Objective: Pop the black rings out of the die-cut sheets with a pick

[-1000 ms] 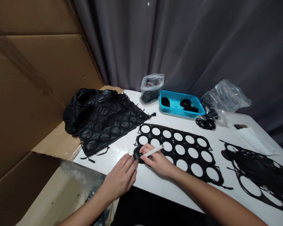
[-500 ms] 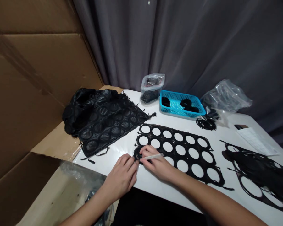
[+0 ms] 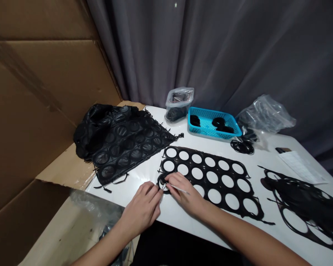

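A black rubber-like sheet [image 3: 220, 170] with rows of round holes lies flat on the white table. My left hand [image 3: 144, 203] rests at its near-left corner, fingers together and fingertips pressed on the rim of the corner hole. Over that same corner, my right hand [image 3: 184, 194] is closed around a slim whitish tool [image 3: 179, 189], its rear end sticking out to the right. The tool's tip is too small to make out. Dark ring-shaped material [image 3: 163, 180] shows inside the corner hole beside my right fingertips.
A heap of black sheets with filled circles [image 3: 127, 144] lies left. Behind stand a bag-lined container [image 3: 180, 98] and a blue basket [image 3: 213, 135] holding black rings. Loose black rings [image 3: 242, 146], a clear bag [image 3: 266, 114], paper [image 3: 302, 166] and black scrap sheets [image 3: 308, 203] lie right.
My right hand has tilted, and the tool's rear end has dropped lower. The corner hole shows more white, with less dark material in it. My left hand has hardly moved.
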{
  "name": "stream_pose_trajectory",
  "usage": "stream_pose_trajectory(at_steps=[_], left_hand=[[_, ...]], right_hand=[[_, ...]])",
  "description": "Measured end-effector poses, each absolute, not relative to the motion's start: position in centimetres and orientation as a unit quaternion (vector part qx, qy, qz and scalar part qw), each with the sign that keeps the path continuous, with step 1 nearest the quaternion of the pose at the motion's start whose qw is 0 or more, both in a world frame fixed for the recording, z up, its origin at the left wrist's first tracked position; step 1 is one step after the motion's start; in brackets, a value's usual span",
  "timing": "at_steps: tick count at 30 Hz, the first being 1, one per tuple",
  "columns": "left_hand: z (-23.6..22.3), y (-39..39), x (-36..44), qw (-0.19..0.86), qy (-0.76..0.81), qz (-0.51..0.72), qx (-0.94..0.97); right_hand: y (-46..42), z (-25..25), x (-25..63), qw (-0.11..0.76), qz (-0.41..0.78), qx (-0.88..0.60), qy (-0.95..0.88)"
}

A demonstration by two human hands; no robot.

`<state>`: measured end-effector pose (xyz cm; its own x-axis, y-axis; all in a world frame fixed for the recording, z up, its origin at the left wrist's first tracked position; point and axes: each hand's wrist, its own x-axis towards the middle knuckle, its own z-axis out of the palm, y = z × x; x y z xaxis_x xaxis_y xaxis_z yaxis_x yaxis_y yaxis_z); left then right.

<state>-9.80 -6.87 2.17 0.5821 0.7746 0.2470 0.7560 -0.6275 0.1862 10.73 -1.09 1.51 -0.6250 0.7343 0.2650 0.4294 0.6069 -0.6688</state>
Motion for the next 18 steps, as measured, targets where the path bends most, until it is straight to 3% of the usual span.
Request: stream_pose_trajectory(at_steps=[5,10,15,18], left_hand=[[2.3,-6.8,-9.8,0.028,0.431,0.157,0.888],[2.5,-6.6,-9.8,0.043,0.426,0.163,0.889],[2.4,-6.6,-10.1,0.046,0.427,0.170,0.887],[2.5,-6.6,-10.3,0.068,0.437,0.184,0.878]], right_hand=[[-0.7,1.0,10.4,0.268,0.266,-0.351,-0.857],[3.5,3.2,13.5,0.387,0.311,-0.508,-0.704],[4.3,6.4,24.7,0.467,0.242,-0.644,-0.556],[1.1,6.6,33.7,0.468,0.100,-0.759,-0.442]])
